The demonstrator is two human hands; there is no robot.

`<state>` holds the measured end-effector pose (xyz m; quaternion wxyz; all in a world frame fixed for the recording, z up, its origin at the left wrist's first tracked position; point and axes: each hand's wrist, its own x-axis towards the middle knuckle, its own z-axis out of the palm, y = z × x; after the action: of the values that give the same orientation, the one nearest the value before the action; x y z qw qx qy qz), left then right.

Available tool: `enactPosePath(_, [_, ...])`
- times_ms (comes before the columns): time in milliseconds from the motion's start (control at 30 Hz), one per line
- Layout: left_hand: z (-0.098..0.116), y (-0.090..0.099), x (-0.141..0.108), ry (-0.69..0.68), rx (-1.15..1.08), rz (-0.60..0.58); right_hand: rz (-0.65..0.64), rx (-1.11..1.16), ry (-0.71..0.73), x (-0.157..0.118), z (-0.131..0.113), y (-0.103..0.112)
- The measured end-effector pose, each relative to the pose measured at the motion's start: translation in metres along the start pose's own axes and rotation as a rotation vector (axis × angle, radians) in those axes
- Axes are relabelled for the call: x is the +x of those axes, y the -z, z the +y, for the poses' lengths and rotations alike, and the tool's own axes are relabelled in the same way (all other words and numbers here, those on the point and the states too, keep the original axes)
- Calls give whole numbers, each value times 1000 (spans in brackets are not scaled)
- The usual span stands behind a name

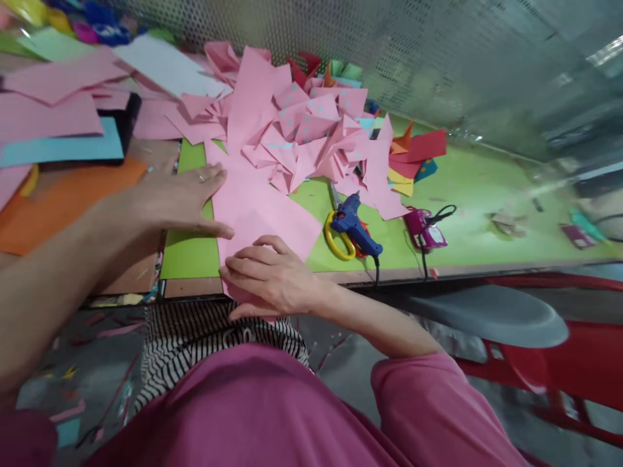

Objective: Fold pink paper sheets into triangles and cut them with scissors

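Observation:
A large pink paper sheet lies on the green tabletop, its near end at the table's front edge. My left hand has its fingers spread, with the fingertips and thumb at the sheet's left edge. Flat across the near end of the sheet rests my right hand, its fingers stretched toward the left and the thumb lower down by the table edge. Right of the sheet, a blue glue gun lies over yellow-handled scissors.
Folded pink paper pieces, some dotted blue, are heaped behind the sheet. Pink, white and light blue papers lie at the left, near an orange sheet. A magenta box with a black cable stands right. Red stools are beyond the front edge.

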<state>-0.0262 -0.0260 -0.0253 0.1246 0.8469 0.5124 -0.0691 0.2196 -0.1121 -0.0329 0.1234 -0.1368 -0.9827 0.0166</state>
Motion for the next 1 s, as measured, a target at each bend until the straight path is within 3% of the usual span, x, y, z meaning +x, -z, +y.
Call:
enactPosePath(233, [10, 13, 7, 87, 68, -10, 44, 41, 6, 1, -1, 0])
enactPosePath(500, [-5, 25, 32, 153, 46, 50, 17, 42, -20, 4, -3, 1])
enactPosePath(767, [-2, 32, 29, 189, -156, 96, 19, 60, -38, 5, -7, -1])
enactPosePath(867, [9, 43, 26, 230, -159, 209, 45, 68, -76, 7, -7, -4])
enactPosePath(933, [20, 47, 14, 190, -130, 280, 60, 64, -95, 6, -8, -5])
enactPosePath(1000, [31, 44, -8, 92, -147, 258, 78, 62, -104, 1, -11, -3])
